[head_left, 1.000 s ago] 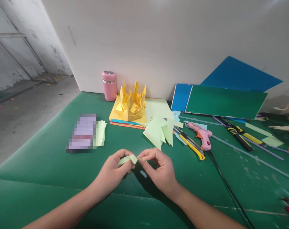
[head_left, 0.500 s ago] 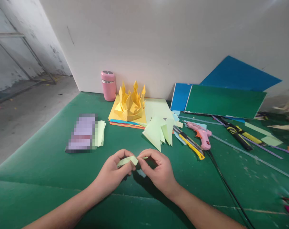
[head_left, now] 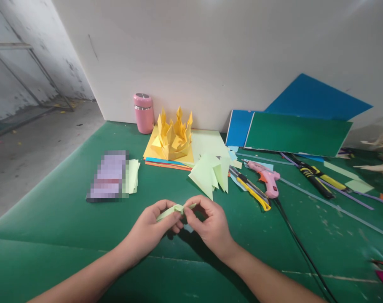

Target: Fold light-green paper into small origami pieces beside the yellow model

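A small folded strip of pale green paper (head_left: 166, 213) is held above the green table, between my two hands. My left hand (head_left: 158, 221) is closed around its left part, thumb on top and fingers beneath. With thumb and forefinger, my right hand (head_left: 208, 221) pinches its right end, and a thin tip pokes out past the fingers. Just beyond the hands lie folded pale green paper pieces (head_left: 204, 174). Behind them a folded yellow paper crown (head_left: 174, 141) stands on a stack of coloured paper (head_left: 169, 163).
A pink flask (head_left: 143, 113) stands at the back. Left are a blurred purple object (head_left: 109, 174) and green slips (head_left: 133, 176). To the right lie a yellow utility knife (head_left: 251, 191), a pink glue gun (head_left: 269, 176) with its cord, pliers (head_left: 314, 179) and leaning boards (head_left: 298, 132).
Fingers have shifted slightly on the green paper. Its raised flap near the middle now sits lower and looks more folded over. Everything else stays in place.
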